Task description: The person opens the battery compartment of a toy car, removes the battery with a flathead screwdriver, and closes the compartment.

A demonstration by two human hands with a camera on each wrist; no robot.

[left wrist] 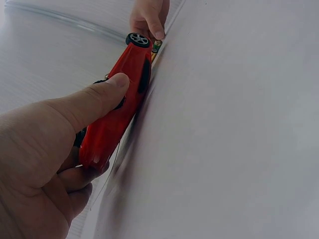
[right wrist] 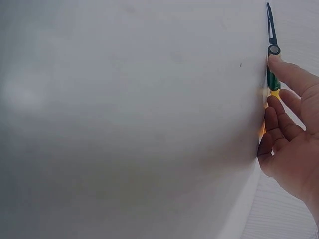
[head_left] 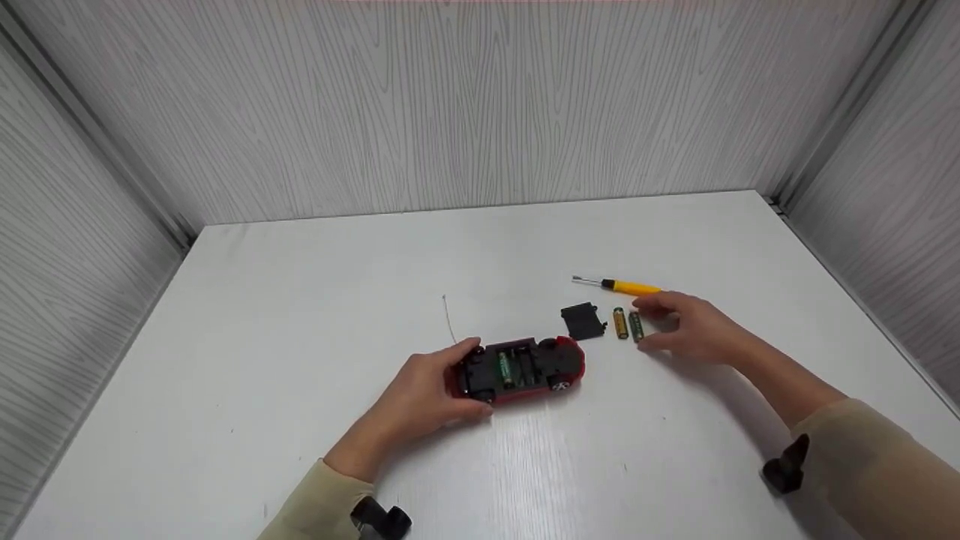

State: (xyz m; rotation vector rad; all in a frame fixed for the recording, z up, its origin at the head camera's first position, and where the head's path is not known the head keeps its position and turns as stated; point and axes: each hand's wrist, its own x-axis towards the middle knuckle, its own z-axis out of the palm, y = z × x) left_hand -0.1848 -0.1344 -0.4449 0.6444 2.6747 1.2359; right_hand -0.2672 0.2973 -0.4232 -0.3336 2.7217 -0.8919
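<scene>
A red toy car lies upside down with its battery compartment uncovered and one green battery inside. My left hand grips its left end, thumb on the near side and fingers on the far side. In the left wrist view the red body shows under the thumb. To the right, my right hand has thumb and forefinger at the two ends of a loose green battery. The right wrist view shows the thumb against that battery. Just left of it lies a gold-and-green battery.
A black battery cover lies beyond the car's right end. Behind the batteries is a screwdriver with a yellow handle. A thin wire antenna sticks out from the car. The white table meets panelled walls at the back.
</scene>
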